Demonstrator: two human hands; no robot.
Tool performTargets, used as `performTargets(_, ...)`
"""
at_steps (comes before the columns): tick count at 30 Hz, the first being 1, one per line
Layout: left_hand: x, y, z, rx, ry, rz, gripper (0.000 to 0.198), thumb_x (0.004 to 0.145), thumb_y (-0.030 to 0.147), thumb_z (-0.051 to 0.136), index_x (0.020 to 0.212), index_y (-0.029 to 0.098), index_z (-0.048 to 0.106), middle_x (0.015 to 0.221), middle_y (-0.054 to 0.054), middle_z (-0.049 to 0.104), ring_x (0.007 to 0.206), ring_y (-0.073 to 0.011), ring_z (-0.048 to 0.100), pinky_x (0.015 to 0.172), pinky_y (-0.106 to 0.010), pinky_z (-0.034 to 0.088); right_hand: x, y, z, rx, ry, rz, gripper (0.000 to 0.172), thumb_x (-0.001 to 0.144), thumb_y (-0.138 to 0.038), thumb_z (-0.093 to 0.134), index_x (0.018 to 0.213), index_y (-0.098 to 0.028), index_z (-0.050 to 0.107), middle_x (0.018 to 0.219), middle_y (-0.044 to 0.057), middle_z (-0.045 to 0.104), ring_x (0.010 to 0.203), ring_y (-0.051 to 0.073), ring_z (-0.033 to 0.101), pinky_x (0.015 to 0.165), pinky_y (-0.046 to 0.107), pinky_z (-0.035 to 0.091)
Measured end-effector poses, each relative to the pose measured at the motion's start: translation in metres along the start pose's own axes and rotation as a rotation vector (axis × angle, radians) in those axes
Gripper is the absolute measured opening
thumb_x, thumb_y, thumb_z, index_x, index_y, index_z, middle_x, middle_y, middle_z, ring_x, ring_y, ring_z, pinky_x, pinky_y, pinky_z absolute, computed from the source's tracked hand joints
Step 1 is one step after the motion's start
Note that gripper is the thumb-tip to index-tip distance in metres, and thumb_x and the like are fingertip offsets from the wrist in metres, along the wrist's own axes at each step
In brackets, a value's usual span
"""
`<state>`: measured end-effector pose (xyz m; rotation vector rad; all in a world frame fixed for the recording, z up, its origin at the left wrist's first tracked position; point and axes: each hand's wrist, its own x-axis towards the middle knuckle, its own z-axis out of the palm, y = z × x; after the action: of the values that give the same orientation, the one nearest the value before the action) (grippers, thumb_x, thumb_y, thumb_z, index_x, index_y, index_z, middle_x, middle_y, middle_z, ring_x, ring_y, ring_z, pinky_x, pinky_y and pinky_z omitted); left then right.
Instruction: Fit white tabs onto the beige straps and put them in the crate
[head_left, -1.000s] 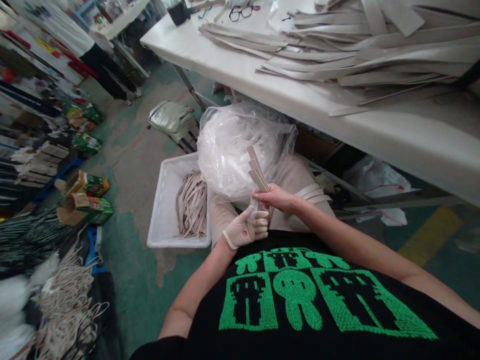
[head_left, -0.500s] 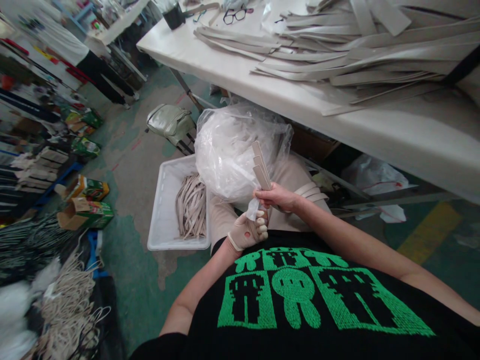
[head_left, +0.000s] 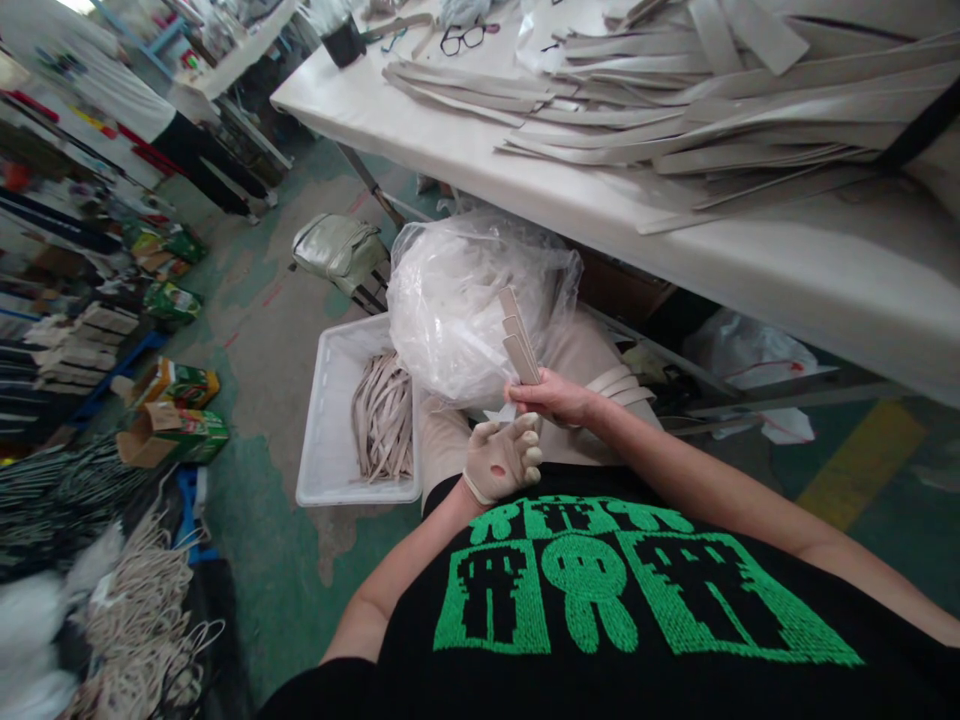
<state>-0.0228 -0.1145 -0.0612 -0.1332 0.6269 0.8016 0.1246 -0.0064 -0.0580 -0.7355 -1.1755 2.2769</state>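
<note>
Right hand (head_left: pixel 551 395): bare, fingers and thumb closed in a pinch on three beige strips (head_left: pixel 519 345), held upright in front of the chest | Left hand (head_left: pixel 502 460): latex-gloved, half open, holding nothing | Nearby: clear plastic bag (head_left: pixel 457 310), white plastic crate (head_left: pixel 321 440) of looped strips (head_left: pixel 382 415)

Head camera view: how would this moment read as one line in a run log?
Right hand: pinches beige strips | Left hand: gloved, open | Nearby: clear plastic bag, white crate
</note>
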Motion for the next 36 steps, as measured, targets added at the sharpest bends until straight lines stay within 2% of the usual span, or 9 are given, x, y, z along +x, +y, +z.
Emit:
performTargets(5,0.005,-0.003,-0.007,-0.028,0.06,0.018,0.049,0.08,0.064,0.054,0.106,0.025,0.066,0.074,-0.003,0.062,0.062,-0.0137,0.05,0.06,-0.03,0.031,0.002,0.006,-0.004,0.065,0.034,-0.013,0.051,0.062,-0.06,0.081,0.075,-0.015,0.061,0.054,-0.004,0.052,0.044,0.007,0.04,0.041,0.021,0.029)
performTargets(8,0.006,-0.005,-0.002,-0.044,0.082,0.013,0.05,0.082,0.066,0.052,0.105,0.024,0.066,0.073,-0.003,0.062,0.063,-0.0137,0.049,0.061,-0.03,0.032,0.002,0.008,-0.005,0.08,0.041,-0.059,0.046,0.068,-0.057,0.079,0.077,-0.015,0.063,0.057,-0.005,0.052,0.043,0.005,0.034,0.042,0.021,0.03)
performTargets(10,0.006,-0.006,0.004,-0.056,0.098,0.026,0.048,0.085,0.065,0.05,0.104,0.024,0.067,0.071,-0.002,0.06,0.063,-0.0134,0.049,0.063,-0.03,0.033,0.001,0.008,-0.004,0.073,0.016,-0.079,0.044,0.07,-0.055,0.078,0.078,-0.015,0.065,0.065,-0.002,0.058,0.046,0.005,0.036,0.043,0.021,0.033)
performTargets(14,0.005,-0.007,0.014,-0.101,0.136,0.054,0.038,0.092,0.058,0.048,0.091,0.024,0.067,0.063,0.001,0.053,0.057,-0.0108,0.045,0.062,-0.029,0.033,0.001,0.009,-0.004,0.046,-0.038,-0.073,0.045,0.072,-0.056,0.077,0.081,-0.013,0.068,0.085,0.005,0.068,0.048,0.005,0.038,0.045,0.021,0.036)
performTargets(19,0.004,-0.004,0.015,-0.168,0.143,0.071,0.026,0.096,0.037,0.048,0.077,0.023,0.06,0.06,0.003,0.048,0.054,-0.0097,0.043,0.061,-0.027,0.035,0.001,0.011,-0.007,0.004,-0.027,-0.096,0.045,0.077,-0.057,0.072,0.083,-0.013,0.071,0.062,-0.002,0.058,0.043,0.004,0.029,0.046,0.022,0.038)
performTargets(21,0.003,0.0,0.014,-0.134,0.108,0.061,0.021,0.093,0.035,0.05,0.08,0.022,0.06,0.065,0.002,0.051,0.058,-0.0105,0.048,0.063,-0.027,0.037,0.001,0.012,-0.008,0.0,-0.024,-0.086,0.045,0.079,-0.058,0.071,0.083,-0.013,0.071,0.054,-0.005,0.051,0.043,0.005,0.028,0.047,0.021,0.039)
performTargets(26,0.006,0.005,0.009,0.019,0.038,0.011,0.018,0.088,0.033,0.056,0.079,0.018,0.06,0.072,-0.001,0.054,0.067,-0.0146,0.055,0.07,-0.031,0.041,-0.001,0.013,-0.009,-0.024,-0.028,-0.062,0.046,0.077,-0.058,0.071,0.08,-0.012,0.069,0.057,-0.002,0.055,0.044,0.006,0.031,0.044,0.021,0.037)
performTargets(31,0.006,0.004,0.009,0.135,0.069,0.069,0.016,0.084,0.03,0.064,0.075,0.017,0.062,0.069,-0.001,0.057,0.065,-0.0144,0.056,0.071,-0.032,0.044,0.0,0.012,-0.007,0.012,-0.002,-0.043,0.047,0.077,-0.059,0.072,0.083,-0.012,0.067,0.06,-0.003,0.057,0.043,0.005,0.027,0.045,0.022,0.039)
performTargets(36,0.001,0.0,0.016,0.291,-0.021,0.139,0.02,0.073,0.032,0.077,0.073,0.013,0.069,0.07,-0.006,0.066,0.07,-0.0193,0.064,0.075,-0.037,0.049,-0.005,0.016,-0.006,-0.002,0.096,-0.015,0.059,0.078,-0.069,0.066,0.099,-0.014,0.063,0.069,-0.001,0.062,0.04,0.005,0.031,0.041,0.021,0.037)
